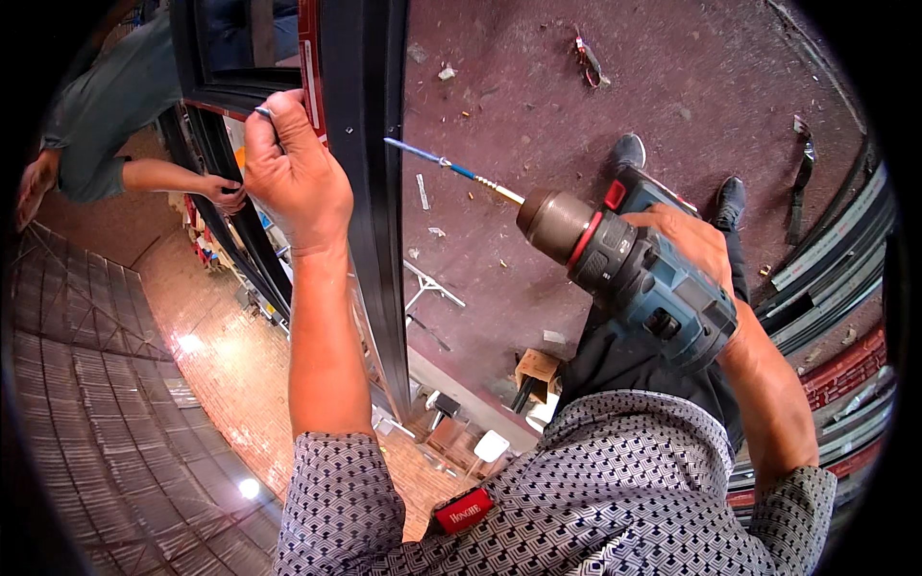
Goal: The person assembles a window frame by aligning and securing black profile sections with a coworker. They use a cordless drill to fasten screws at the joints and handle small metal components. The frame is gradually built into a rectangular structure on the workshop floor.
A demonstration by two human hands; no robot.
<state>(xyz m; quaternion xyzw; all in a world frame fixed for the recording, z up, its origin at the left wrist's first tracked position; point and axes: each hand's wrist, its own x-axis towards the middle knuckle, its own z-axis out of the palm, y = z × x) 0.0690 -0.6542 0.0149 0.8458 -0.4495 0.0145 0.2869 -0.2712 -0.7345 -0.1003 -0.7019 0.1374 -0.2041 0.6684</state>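
Observation:
My right hand point(687, 250) grips a blue-grey cordless drill point(658, 302) by its handle. Its dark chuck holds a long, thin bit point(471, 175) with a blue section, pointing left toward a dark metal frame point(370, 182); the bit's tip appears close to the frame's edge. At the upper left, my left hand point(298, 178) is closed in a pinch beside the frame, near its red-edged strip point(312, 72). A small, thin metal piece point(263, 112) shows between thumb and fingers, too small to name.
Another person's hand point(223, 192) rests by the frame at left. Pliers-like tool point(587, 62), a dark strap point(800, 182) and scraps lie on the reddish floor. Below stands an open cardboard box point(536, 370). Long metal profiles point(831, 254) are stacked at right.

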